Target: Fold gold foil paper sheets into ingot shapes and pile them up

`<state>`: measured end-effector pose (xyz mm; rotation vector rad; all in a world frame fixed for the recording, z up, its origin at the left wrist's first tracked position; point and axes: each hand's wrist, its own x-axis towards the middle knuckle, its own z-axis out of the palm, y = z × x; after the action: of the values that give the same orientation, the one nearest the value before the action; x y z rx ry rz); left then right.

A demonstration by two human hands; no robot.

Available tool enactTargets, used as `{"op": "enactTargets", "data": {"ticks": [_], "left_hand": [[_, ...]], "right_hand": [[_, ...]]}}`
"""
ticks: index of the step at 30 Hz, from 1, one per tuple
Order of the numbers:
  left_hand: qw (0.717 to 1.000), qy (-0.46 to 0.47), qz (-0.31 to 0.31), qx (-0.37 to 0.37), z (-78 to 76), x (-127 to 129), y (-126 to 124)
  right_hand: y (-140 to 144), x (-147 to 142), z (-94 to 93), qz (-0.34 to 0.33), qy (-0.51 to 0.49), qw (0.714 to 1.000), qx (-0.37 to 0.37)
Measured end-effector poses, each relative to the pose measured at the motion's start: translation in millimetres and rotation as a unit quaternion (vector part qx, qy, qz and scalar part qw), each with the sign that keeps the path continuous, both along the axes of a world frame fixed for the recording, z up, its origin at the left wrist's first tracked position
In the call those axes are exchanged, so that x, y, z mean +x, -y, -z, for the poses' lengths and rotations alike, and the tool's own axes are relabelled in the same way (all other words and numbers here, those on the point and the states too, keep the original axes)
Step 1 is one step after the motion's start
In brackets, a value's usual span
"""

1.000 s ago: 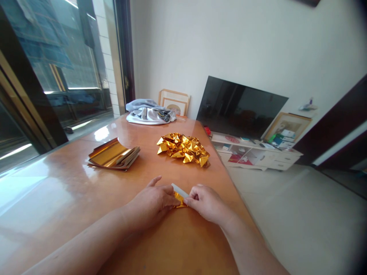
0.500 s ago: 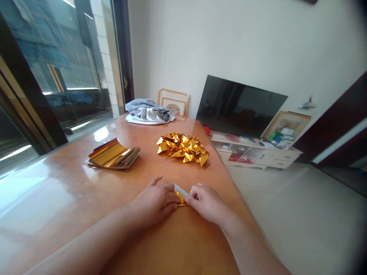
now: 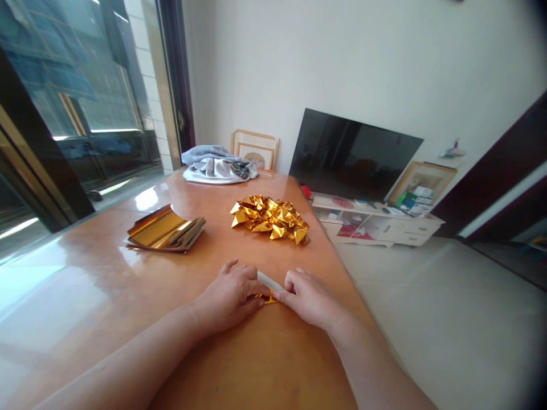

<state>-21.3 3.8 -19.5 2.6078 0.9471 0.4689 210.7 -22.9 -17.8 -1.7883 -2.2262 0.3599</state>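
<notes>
A small sheet of gold foil paper (image 3: 270,297), partly folded with its pale back showing along the far edge, lies on the wooden table (image 3: 239,364). My left hand (image 3: 233,293) pinches its left side, fingers bent and pressed down. At the right side, my right hand (image 3: 305,296) grips the paper between thumb and curled fingers. Both hands cover much of the sheet. Beyond them sits a heap of folded gold foil pieces (image 3: 271,219). To the left lies a stack of gold foil sheets (image 3: 164,230), its top sheet curled.
Bundled grey-blue cloth (image 3: 217,165) rests at the table's far end, with picture frames (image 3: 256,145) leaning on the wall behind. The table's right edge runs close to my right arm. Past it stand a white cabinet (image 3: 384,230) and a large television (image 3: 352,159).
The whole view has shifted slightly. Both hands stay on the paper in nearly the same pose; the gold face between them looks a little narrower.
</notes>
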Motion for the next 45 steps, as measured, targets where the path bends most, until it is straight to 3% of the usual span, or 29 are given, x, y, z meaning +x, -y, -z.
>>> {"op": "enactTargets", "data": {"ticks": [10,13,16,20,28,34,45], "left_hand": [[0.999,-0.016,0.001,-0.038,-3.9,-2.0,-2.0],[0.999,-0.013,-0.001,-0.041,-3.8,-1.7,-1.9],[0.999,-0.007,0.001,-0.044,-3.8,-1.8,-1.9],[0.999,-0.001,0.002,-0.046,-3.7,-2.6,-1.7],[0.999,-0.009,0.005,-0.046,-3.5,-4.4,-2.2],[0.999,-0.019,0.006,-0.047,-5.4,-4.7,-1.2],[0.999,-0.023,0.007,-0.038,-7.4,-4.6,-0.2]], "right_hand": [[-0.1,9.6,-7.8,0.011,0.003,0.999,-0.037],[2.2,11.3,-15.1,0.007,0.001,1.000,-0.018],[10.0,5.7,-25.6,-0.031,0.003,0.999,0.029],[29.8,-10.1,-34.2,-0.121,0.044,0.991,0.030],[53.3,-37.0,-19.9,-0.129,0.185,0.973,0.057],[60.3,-45.1,-8.1,-0.118,0.214,0.965,0.089],[65.0,-51.7,-23.6,-0.101,0.187,0.976,0.046]]}}
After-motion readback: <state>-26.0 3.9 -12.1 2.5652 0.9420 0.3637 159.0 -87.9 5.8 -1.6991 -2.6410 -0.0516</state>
